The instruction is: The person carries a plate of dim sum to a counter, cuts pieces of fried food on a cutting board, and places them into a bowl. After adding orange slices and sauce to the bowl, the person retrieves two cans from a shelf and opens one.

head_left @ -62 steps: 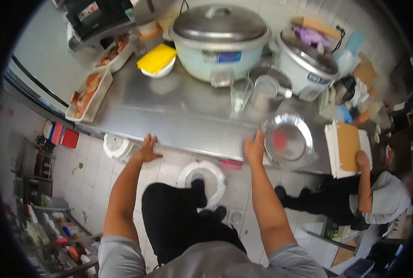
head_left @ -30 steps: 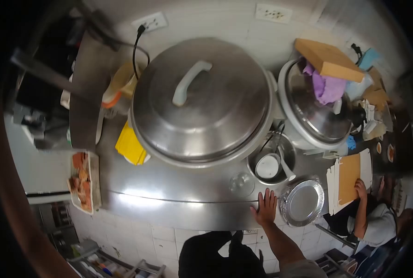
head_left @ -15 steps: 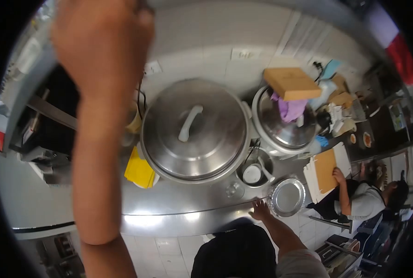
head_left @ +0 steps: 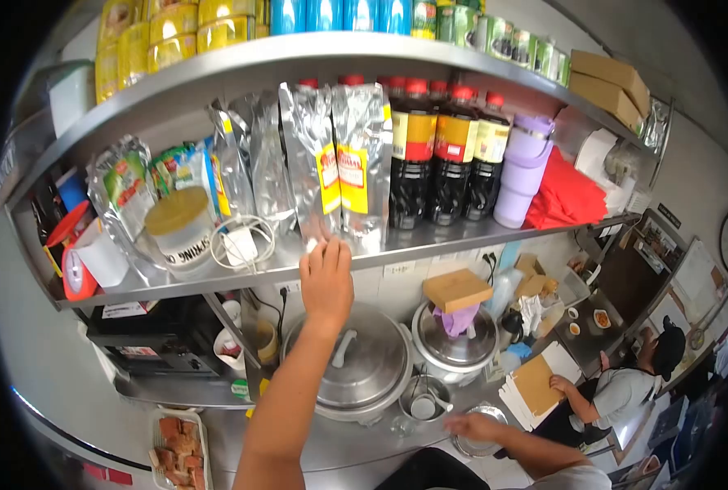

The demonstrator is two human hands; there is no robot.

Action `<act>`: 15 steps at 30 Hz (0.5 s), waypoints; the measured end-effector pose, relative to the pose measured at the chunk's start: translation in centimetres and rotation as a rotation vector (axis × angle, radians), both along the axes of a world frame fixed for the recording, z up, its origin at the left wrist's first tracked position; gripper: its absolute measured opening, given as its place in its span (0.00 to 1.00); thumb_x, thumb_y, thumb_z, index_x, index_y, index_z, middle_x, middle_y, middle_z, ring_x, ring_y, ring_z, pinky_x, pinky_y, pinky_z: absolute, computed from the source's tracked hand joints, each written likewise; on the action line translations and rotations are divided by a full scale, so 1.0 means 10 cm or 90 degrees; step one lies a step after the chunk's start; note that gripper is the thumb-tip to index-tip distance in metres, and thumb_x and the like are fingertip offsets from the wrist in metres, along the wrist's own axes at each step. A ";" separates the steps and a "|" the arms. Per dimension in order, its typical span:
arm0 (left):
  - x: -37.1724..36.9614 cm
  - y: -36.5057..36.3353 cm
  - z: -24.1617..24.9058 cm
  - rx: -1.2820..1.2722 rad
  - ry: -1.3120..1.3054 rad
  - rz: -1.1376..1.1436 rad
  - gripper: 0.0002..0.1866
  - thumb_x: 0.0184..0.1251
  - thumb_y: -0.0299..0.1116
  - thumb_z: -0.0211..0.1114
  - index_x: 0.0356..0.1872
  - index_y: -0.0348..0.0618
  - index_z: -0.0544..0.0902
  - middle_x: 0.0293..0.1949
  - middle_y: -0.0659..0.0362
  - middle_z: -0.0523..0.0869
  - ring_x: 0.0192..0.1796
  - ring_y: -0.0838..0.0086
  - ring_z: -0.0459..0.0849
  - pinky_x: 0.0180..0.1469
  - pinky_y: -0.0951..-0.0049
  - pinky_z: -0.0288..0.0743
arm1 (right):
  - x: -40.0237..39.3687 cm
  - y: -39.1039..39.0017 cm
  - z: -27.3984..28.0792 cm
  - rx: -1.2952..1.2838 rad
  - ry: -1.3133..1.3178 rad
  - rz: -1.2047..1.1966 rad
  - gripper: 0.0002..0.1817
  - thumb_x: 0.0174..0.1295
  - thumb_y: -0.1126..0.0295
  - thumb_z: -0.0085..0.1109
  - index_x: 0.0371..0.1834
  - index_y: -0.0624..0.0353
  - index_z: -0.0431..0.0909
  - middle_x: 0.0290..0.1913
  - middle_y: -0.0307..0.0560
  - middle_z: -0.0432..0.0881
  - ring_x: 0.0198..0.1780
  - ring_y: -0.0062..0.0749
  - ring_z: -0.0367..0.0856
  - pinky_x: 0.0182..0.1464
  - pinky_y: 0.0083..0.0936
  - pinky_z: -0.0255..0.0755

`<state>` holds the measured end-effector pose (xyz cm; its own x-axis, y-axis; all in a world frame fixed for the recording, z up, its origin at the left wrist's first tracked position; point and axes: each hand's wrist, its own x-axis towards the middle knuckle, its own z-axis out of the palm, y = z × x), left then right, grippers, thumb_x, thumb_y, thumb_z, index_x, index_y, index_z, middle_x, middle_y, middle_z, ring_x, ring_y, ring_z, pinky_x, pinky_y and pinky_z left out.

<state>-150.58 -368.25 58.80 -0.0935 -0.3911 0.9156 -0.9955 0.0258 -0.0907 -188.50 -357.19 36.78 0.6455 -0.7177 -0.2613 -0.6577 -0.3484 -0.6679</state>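
Note:
My left hand [head_left: 328, 273] is raised to the front edge of the metal shelf [head_left: 421, 245], fingers stretched upward at the foot of a silver pouch [head_left: 307, 163]. A matching silver pouch [head_left: 361, 163] with a yellow label stands beside it. The fingertips touch or nearly touch the first pouch's base, and no grip on it shows. Lower down, my right hand [head_left: 470, 425] hovers over the edge of a round foil tray [head_left: 478, 445]; its fingers are blurred.
Dark sauce bottles [head_left: 450, 155], a purple tumbler [head_left: 523, 171] and a plastic jar [head_left: 180, 229] share the shelf. Below are a large lidded pot [head_left: 364, 367], a smaller one [head_left: 454, 343] and a meat tray [head_left: 180, 449]. A co-worker [head_left: 625, 396] touches cardboard at right.
The view has tilted up, bringing the shelves into sight. My left hand, formerly large at the top left, now appears at the shelf edge. My right hand has shifted over the foil tray.

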 end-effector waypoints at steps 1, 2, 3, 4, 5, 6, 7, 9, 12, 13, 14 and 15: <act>-0.01 0.01 -0.01 0.008 0.009 -0.002 0.22 0.52 0.27 0.60 0.52 0.42 0.75 0.55 0.59 0.75 0.57 0.64 0.72 0.59 0.61 0.63 | 0.05 -0.20 0.31 -0.031 0.003 0.015 0.19 0.68 0.55 0.50 0.55 0.53 0.76 0.49 0.49 0.83 0.50 0.39 0.82 0.53 0.32 0.73; -0.02 0.03 -0.04 0.021 0.020 -0.003 0.23 0.50 0.27 0.61 0.52 0.41 0.75 0.55 0.58 0.75 0.58 0.63 0.72 0.60 0.60 0.62 | 0.12 -0.35 0.66 -0.102 -0.036 0.002 0.18 0.67 0.56 0.52 0.55 0.52 0.77 0.47 0.50 0.83 0.48 0.40 0.83 0.52 0.32 0.74; -0.02 0.02 -0.06 0.015 0.019 0.001 0.23 0.50 0.27 0.61 0.52 0.41 0.75 0.55 0.58 0.75 0.58 0.63 0.72 0.60 0.60 0.62 | 0.18 -0.51 1.06 -0.176 -0.077 -0.007 0.17 0.66 0.58 0.53 0.54 0.52 0.77 0.46 0.50 0.84 0.46 0.42 0.84 0.50 0.33 0.76; -0.02 0.02 -0.07 0.026 0.032 -0.006 0.25 0.49 0.27 0.63 0.53 0.40 0.74 0.56 0.57 0.75 0.59 0.62 0.71 0.60 0.59 0.61 | 0.21 -0.68 1.41 -0.254 -0.099 0.003 0.16 0.65 0.59 0.55 0.52 0.53 0.79 0.46 0.50 0.84 0.45 0.42 0.84 0.49 0.33 0.76; -0.02 0.02 -0.07 0.041 0.045 -0.014 0.27 0.48 0.26 0.64 0.54 0.39 0.74 0.56 0.56 0.75 0.60 0.62 0.70 0.61 0.58 0.60 | 0.23 -0.81 1.77 -0.328 -0.122 0.011 0.16 0.64 0.60 0.57 0.51 0.53 0.80 0.46 0.50 0.84 0.44 0.42 0.84 0.48 0.33 0.77; -0.03 0.02 -0.05 0.044 0.045 -0.010 0.27 0.48 0.26 0.64 0.54 0.39 0.74 0.56 0.56 0.75 0.60 0.62 0.70 0.61 0.58 0.60 | 0.30 -0.84 2.29 -0.361 -0.094 0.006 0.14 0.64 0.61 0.57 0.48 0.53 0.81 0.46 0.50 0.84 0.43 0.44 0.84 0.47 0.35 0.77; -0.04 0.03 -0.04 0.047 0.044 -0.010 0.27 0.48 0.27 0.64 0.54 0.39 0.74 0.56 0.56 0.75 0.60 0.62 0.70 0.62 0.58 0.60 | 0.30 -0.94 2.60 -0.432 -0.077 -0.010 0.13 0.64 0.61 0.57 0.47 0.52 0.82 0.45 0.49 0.84 0.43 0.43 0.84 0.46 0.34 0.78; -0.05 0.04 -0.03 0.055 0.040 -0.004 0.27 0.48 0.27 0.64 0.54 0.39 0.74 0.56 0.55 0.75 0.60 0.62 0.70 0.62 0.58 0.60 | 0.33 -1.10 3.32 -0.609 -0.101 0.035 0.14 0.63 0.64 0.57 0.49 0.57 0.81 0.48 0.51 0.83 0.45 0.42 0.84 0.47 0.30 0.77; -0.07 0.03 -0.01 0.066 0.054 0.000 0.27 0.47 0.28 0.64 0.54 0.39 0.74 0.57 0.55 0.75 0.60 0.61 0.70 0.62 0.57 0.60 | 0.45 -1.18 4.33 -0.669 -0.228 -0.010 0.15 0.64 0.68 0.57 0.52 0.61 0.78 0.47 0.48 0.84 0.46 0.31 0.83 0.50 0.26 0.75; -0.09 0.03 -0.01 0.068 0.058 0.006 0.27 0.47 0.29 0.65 0.54 0.40 0.74 0.56 0.55 0.75 0.60 0.61 0.70 0.62 0.56 0.60 | 0.44 -1.31 4.57 -0.756 -0.230 -0.029 0.15 0.64 0.67 0.57 0.53 0.60 0.78 0.46 0.47 0.84 0.45 0.28 0.83 0.50 0.25 0.74; -0.10 0.03 -0.01 0.068 0.062 0.012 0.28 0.46 0.29 0.65 0.54 0.40 0.74 0.56 0.54 0.75 0.60 0.61 0.70 0.62 0.56 0.60 | 0.46 -1.44 4.80 -0.731 -0.323 -0.061 0.16 0.65 0.66 0.56 0.53 0.60 0.78 0.45 0.47 0.84 0.45 0.27 0.83 0.49 0.24 0.74; -0.11 0.02 -0.02 0.065 0.063 0.019 0.28 0.46 0.29 0.65 0.54 0.40 0.74 0.56 0.54 0.75 0.60 0.61 0.70 0.62 0.56 0.60 | 0.49 -1.57 5.02 -0.704 -0.416 -0.091 0.16 0.65 0.65 0.56 0.54 0.59 0.77 0.44 0.48 0.84 0.45 0.27 0.83 0.49 0.23 0.73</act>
<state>-151.70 -368.05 58.65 0.0076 -0.4837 0.8752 -1.0000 0.0001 0.0088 -183.56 -372.94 86.99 0.3281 -0.4218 0.8452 -0.3978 -0.8732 -0.2814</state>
